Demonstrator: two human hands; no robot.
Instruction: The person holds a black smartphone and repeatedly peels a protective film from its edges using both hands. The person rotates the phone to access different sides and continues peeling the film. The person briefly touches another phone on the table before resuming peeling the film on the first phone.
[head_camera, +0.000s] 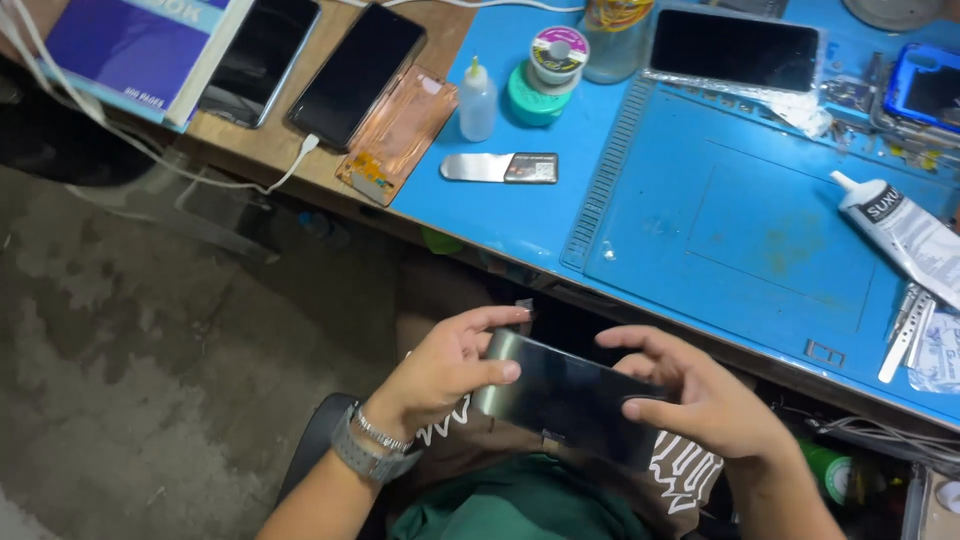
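Below the table's front edge, over my lap, I hold a dark smartphone (570, 392) with a glossy black face between both hands. My left hand (445, 368), with a metal watch on its wrist, grips the phone's left end, thumb on the front. My right hand (700, 395) grips the right end, its thumb lying across the face and its index finger curled over the top edge.
A blue work mat (760, 230) covers the table. On it lie a white glue tube (900, 235), a small squeeze bottle (478, 100), a solder spool (558, 55), a metal pry tool (500, 167), tweezers (905, 330) and another phone (735, 48). Two dark phones (355, 72) and a copper-coloured panel (400, 130) lie on the wooden part.
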